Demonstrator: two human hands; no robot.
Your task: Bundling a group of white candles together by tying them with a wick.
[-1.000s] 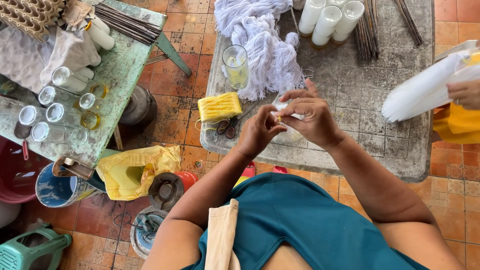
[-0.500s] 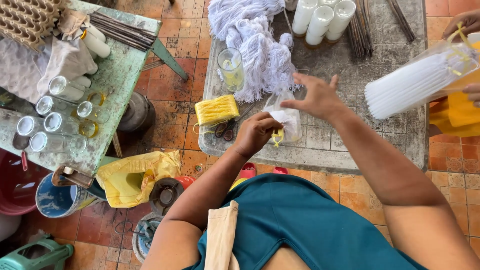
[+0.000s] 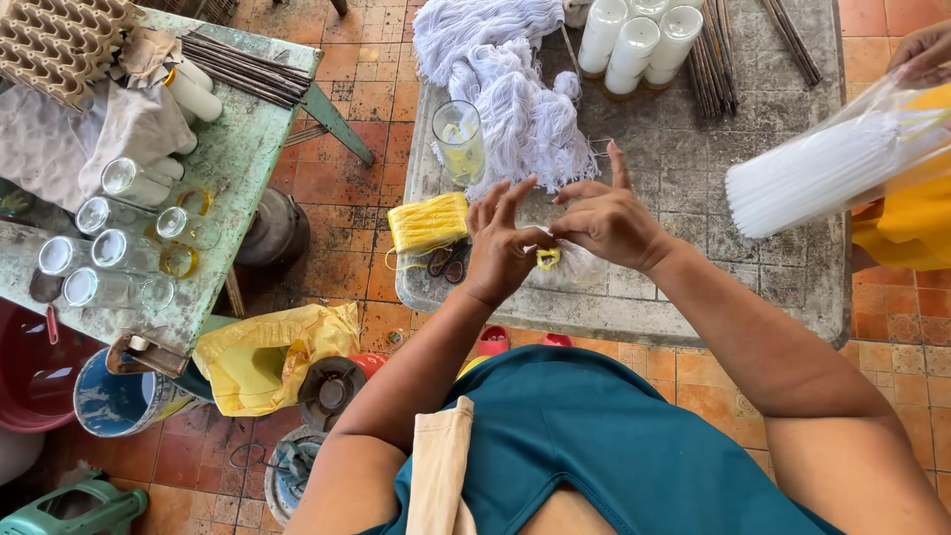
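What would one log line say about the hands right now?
left hand: pinching yellow string piece | right hand: gripping small clear plastic bag | nearby: yellow string bundle, grey stone table

Floor [image 3: 337,188] was worn orange-red tile. A grey stone slab table [image 3: 693,277] stood centre; a chipped green wooden table [image 3: 238,168] stood left. Daylight was even.

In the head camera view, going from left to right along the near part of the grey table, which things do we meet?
Yellow string roll → scissors → left hand → small yellow tie → right hand → clear bag of white sticks, held at the right edge by another person.
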